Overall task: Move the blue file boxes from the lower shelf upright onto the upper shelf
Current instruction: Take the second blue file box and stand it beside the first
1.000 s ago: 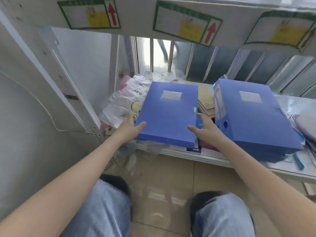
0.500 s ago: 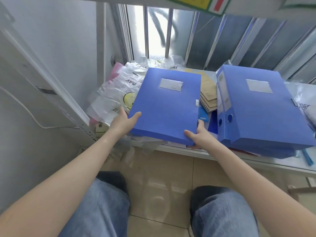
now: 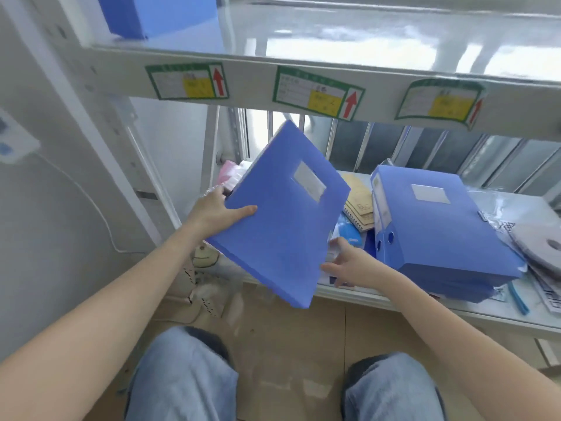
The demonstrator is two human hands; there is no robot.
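- A blue plastic file box standing on the white metal upper shelf (image 3: 303,60) shows at the top left (image 3: 142,13); it looks upright, though only its lower part is in frame, so I judge one box already moved
- The left hand (image 3: 218,212) is clamped on the left edge of a slim blue plastic file box with a pale label window (image 3: 282,214), thumb across its face, fingers hidden behind it
- This box is lifted clear of the grey lower shelf (image 3: 425,311), tilted with one corner up toward the upper shelf and one corner low; it is mid-transfer, not yet upright
- The right hand (image 3: 352,264) is at the box's lower right edge, fingers spread; whether it touches or grips the box I cannot tell
- A thick stack of blue plastic file boxes lying flat (image 3: 437,226) sits to the right on the lower shelf, at least two by the spines, among papers and plastic bags
- Judged from this, most of the task is left: this box to set up, then the stack
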